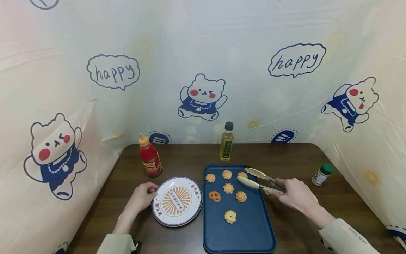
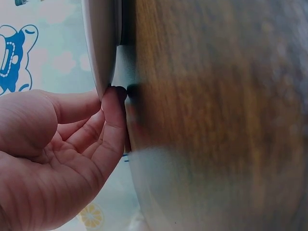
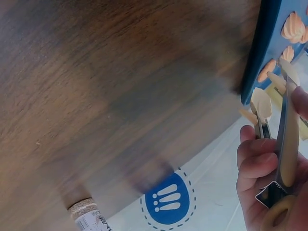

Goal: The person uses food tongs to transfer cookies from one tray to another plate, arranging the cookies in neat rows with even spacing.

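Sleeves [image 1: 345, 237] come nearest; past them the right hand [image 1: 295, 193] grips tongs [image 1: 248, 182], tips parted at a cookie [image 1: 242, 174] in the far right corner of the tray [image 1: 250, 233]. Squeeze lightly, since it may crumble; the left hand [image 1: 143, 195] pinches the plate [image 1: 179, 220] by its rim, best held steady.

On my side of the link I see a dark wood-grain surface [image 1: 295, 158]. Toward its left I have a red squeeze sauce bottle [image 1: 152, 161] with a yellow cap; near the far edge, a dark-capped bottle of yellow oil [image 1: 226, 144]; off right, a green-capped seasoning jar [image 1: 319, 177]. Behind, I make out pale cloth [image 1: 247, 95] printed with cartoon bears [image 1: 200, 104] and "happy" speech bubbles [image 1: 297, 60].
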Tool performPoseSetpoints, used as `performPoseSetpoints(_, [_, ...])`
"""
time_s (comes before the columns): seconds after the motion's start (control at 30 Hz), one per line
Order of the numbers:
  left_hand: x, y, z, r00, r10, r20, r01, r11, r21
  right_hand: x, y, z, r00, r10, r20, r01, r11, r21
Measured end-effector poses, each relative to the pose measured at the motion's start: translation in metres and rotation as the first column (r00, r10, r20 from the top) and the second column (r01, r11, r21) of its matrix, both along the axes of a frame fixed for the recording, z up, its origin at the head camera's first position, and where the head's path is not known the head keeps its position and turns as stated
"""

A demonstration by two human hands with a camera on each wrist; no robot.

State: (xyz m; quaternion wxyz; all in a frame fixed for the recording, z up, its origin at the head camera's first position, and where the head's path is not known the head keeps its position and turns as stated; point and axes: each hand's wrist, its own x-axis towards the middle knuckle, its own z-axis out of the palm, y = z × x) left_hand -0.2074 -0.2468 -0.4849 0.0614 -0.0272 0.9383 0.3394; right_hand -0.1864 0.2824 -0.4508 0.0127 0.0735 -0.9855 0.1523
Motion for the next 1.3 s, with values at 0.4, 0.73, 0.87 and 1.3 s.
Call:
performPoseSetpoints(0.4, [0.000,0.000,0.001,1.000,0.002,-0.007,-0.002,1.000,0.006,-0.003,-0.005,0.000,0.999,0.029,0.026,-0.029,1.000,0.011])
performPoseSetpoints(0.73, [0.000,0.000,0.000,1.000,0.003,0.005,-0.003,1.000,0.008,-0.002,-0.006,0.002,0.999,0.038,0.019,-0.038,0.999,0.009])
performPoseSetpoints(0.87, [0.000,0.001,0.001,1.000,0.009,0.019,-0.010,1.000,0.015,-0.001,-0.006,0.003,0.999,0.030,0.022,-0.030,0.999,0.011])
performPoseSetpoints(1.3, [0.000,0.000,0.001,1.000,0.013,0.027,-0.014,1.000,0.024,-0.002,-0.020,0.007,0.999,0.029,-0.016,-0.030,0.999,-0.032])
